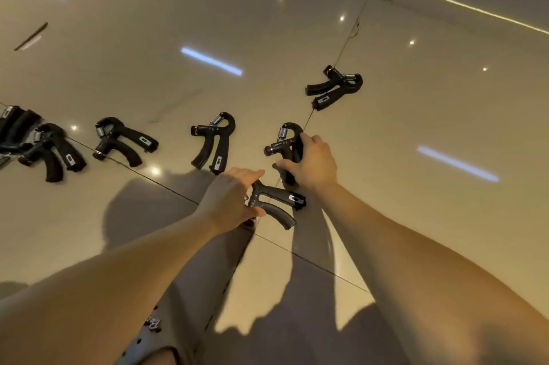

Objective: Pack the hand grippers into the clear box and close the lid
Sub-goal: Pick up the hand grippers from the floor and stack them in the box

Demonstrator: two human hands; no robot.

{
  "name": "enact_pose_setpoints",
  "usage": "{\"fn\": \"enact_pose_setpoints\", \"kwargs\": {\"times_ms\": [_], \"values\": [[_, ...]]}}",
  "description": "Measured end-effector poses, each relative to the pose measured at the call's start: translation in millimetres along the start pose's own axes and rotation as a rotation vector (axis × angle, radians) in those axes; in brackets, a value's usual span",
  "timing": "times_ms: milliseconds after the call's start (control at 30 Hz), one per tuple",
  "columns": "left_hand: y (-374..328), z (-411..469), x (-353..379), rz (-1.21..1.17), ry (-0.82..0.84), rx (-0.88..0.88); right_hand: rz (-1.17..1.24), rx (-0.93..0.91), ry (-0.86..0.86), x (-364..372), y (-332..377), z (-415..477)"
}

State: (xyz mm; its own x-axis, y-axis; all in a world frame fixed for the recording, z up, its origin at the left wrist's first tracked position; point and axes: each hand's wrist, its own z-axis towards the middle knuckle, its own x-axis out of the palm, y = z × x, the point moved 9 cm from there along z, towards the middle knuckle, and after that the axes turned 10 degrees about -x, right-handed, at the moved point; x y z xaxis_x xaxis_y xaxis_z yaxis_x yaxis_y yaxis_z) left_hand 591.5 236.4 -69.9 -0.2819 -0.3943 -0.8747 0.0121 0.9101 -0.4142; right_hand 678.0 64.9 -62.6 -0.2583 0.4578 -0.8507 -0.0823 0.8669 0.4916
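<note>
Currently: my left hand (pixel 228 198) and right hand (pixel 309 164) each grasp a black plastic spring-loaded hand gripper (pixel 276 204); loose handles may slip.

Six separate hand grippers (pixel 213 143), perhaps more in the left-edge cluster (pixel 17 130).

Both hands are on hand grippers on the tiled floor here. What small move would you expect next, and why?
Probably lift both off the floor. The left hand already wraps the spring end of the nearest hand gripper, and the right hand is closed over a second gripper. Four more lie loose further off. The clear box is not clearly in view, so where they go next cannot be judged.
</note>
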Motion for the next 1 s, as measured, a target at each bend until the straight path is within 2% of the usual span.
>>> {"fn": "enact_pose_setpoints", "kwargs": {"times_ms": [167,433,633,733,867,1000], "values": [[21,-1,-3,-0.050,-0.071,-0.096,-0.037,-0.053,0.004,6,-9,9],[-18,8,14,0.001,-0.053,0.042,-0.085,-0.016,-0.035,-3,-32,1],[-16,-1,6,-0.123,-0.042,0.000,-0.062,0.033,-0.101,-16,-57,-28],[-18,-13,-3,-0.167,-0.097,0.021,-0.030,0.034,-0.129,-27,-67,-45],[-32,-19,-8,-0.220,-0.032,-0.052,0.033,0.054,-0.188,-52,-69,-70],[-74,-34,-43,-0.234,-0.106,0.044,0.067,0.021,-0.314,-111,-62,-100]]}}
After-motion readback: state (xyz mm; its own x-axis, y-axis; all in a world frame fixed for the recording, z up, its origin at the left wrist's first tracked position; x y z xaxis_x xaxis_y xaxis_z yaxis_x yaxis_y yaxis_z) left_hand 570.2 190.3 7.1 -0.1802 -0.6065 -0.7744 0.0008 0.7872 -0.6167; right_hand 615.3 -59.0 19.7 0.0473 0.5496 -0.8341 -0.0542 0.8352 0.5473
